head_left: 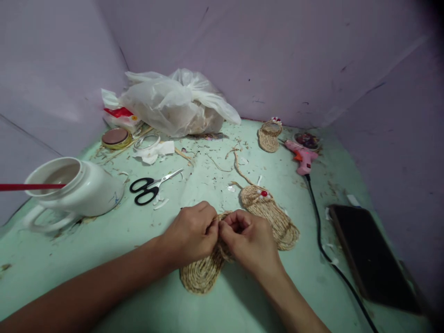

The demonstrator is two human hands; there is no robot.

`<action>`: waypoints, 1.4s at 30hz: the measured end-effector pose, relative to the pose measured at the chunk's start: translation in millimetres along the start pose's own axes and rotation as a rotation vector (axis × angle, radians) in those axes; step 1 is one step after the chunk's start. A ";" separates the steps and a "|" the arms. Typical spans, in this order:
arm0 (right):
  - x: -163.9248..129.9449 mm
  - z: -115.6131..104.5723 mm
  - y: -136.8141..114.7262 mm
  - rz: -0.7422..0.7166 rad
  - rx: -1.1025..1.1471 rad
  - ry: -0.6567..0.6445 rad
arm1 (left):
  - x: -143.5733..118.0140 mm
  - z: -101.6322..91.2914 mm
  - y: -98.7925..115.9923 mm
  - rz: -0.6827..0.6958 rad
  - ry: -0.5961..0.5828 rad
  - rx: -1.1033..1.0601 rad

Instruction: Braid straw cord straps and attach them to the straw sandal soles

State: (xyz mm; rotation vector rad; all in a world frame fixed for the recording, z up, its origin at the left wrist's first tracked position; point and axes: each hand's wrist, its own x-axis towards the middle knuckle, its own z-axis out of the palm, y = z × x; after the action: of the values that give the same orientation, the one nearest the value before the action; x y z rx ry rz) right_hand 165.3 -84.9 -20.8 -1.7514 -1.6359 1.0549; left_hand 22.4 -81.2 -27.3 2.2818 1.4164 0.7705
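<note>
A small slipper sole of coiled tan twine [203, 276] lies in front of me, its upper part mostly covered by my hands. Both hands meet over it with bent fingers. My left hand [194, 233] pinches at the slipper's upper part from the left. From the right, my right hand [251, 238] pinches at the same spot, thumb and forefinger pressed together. Exactly which strand is between the fingertips is hidden. Just beyond my right hand lies a second twine slipper [274, 219] with a red bead, white trim and a loose twine tail.
Black-handled scissors [147, 188] and a white mug-shaped jar [95, 187] are on the left. A tied plastic bag [180, 104] sits at the back. At right are a pink glue gun [303, 157], its black cord and a dark phone [373, 256]. A small finished slipper [269, 138] stands behind.
</note>
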 end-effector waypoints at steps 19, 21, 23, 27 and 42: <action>14.1 -22.6 10.2 -0.118 -0.008 -0.114 | 6.6 -6.6 -1.9 -0.348 -0.175 -0.324; 16.6 -23.8 13.8 -0.034 0.172 -0.188 | 6.1 -11.1 -2.1 -0.344 -0.165 -0.350; 18.5 -21.9 16.5 0.028 0.354 -0.282 | 6.5 -15.3 -3.6 -0.325 -0.139 -0.367; 20.6 -14.7 17.5 0.097 0.609 -0.379 | 10.5 -20.8 -8.8 -0.360 -0.177 -0.500; 15.2 -10.5 7.6 0.285 0.836 -0.133 | 11.6 -23.4 -23.8 0.193 -0.316 -0.333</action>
State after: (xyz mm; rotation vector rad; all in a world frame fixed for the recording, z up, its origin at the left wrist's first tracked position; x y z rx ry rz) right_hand 177.8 -69.6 -24.0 -1.3555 -0.7958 1.6988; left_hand -4.7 -60.1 -18.8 2.1765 0.8679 0.6117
